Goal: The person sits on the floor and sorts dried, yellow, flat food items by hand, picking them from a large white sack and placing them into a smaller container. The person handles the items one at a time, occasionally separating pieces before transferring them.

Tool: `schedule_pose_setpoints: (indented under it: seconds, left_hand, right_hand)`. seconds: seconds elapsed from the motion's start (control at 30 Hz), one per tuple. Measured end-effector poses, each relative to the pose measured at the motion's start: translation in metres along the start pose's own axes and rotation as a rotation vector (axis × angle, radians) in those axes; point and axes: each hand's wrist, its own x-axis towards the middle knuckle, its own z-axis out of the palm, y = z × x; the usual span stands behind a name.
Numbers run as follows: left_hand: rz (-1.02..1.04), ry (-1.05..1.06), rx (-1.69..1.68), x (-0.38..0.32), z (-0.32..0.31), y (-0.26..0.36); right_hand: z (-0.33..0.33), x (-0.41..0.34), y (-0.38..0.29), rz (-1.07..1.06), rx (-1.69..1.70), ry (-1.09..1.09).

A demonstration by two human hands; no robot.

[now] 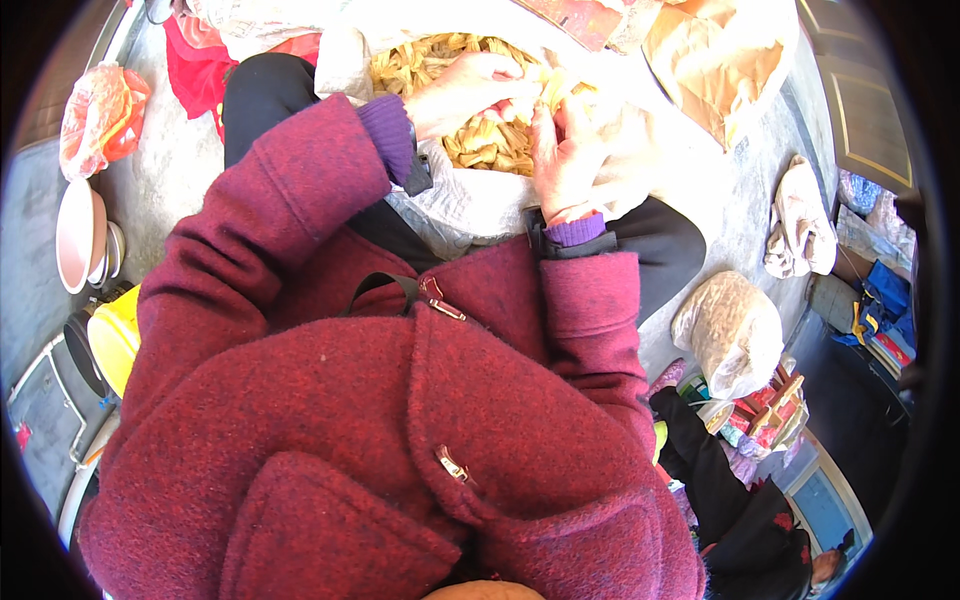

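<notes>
Before me a white woven sack (480,199) lies with its mouth wide, filled with yellow-brown dried plant strips (487,146), many folded or knotted. Above them, a pale yellow strip (555,86) is pinched between the thumb and fingers of my right hand (568,154). From the left, my left hand (469,90) reaches over the pile, its fingertips closed on the same strip. Strong glare washes out the fingertips and the sack's right side.
A brown paper bag (712,67) lies at the upper right. On the right floor are a crumpled cloth (801,217) and a filled plastic bag (731,326). Another person's dark-clad leg (697,442) is lower right. A pink basin (79,236) and yellow bucket (116,337) stand left.
</notes>
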Motion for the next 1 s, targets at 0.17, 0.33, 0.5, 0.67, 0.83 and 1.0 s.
schedule_pose_setpoints:
  seconds: [0.17,0.33,0.5,0.67,0.83,1.0]
  left_hand:
    - [0.044,0.077,0.171,0.003,-0.001,-0.009]
    - [0.077,0.105,0.297,0.002,-0.001,-0.011]
    - [0.005,0.053,0.227,-0.003,-0.001,-0.002]
    - [0.021,-0.037,0.311,-0.004,0.005,0.005]
    - [0.047,0.058,0.260,-0.005,0.006,0.003]
    - [0.105,0.026,0.132,-0.004,0.002,0.002]
  right_hand:
    - [0.019,0.000,0.004,-0.220,-0.008,0.112]
    - [0.020,-0.007,0.010,-0.159,-0.180,-0.067]
    - [0.012,-0.004,0.006,-0.044,-0.344,-0.183]
    - [0.012,-0.002,0.006,-0.064,-0.414,-0.213]
    - [0.011,-0.001,0.004,-0.021,-0.208,-0.133]
    - [0.002,0.003,0.000,0.238,0.413,-0.052]
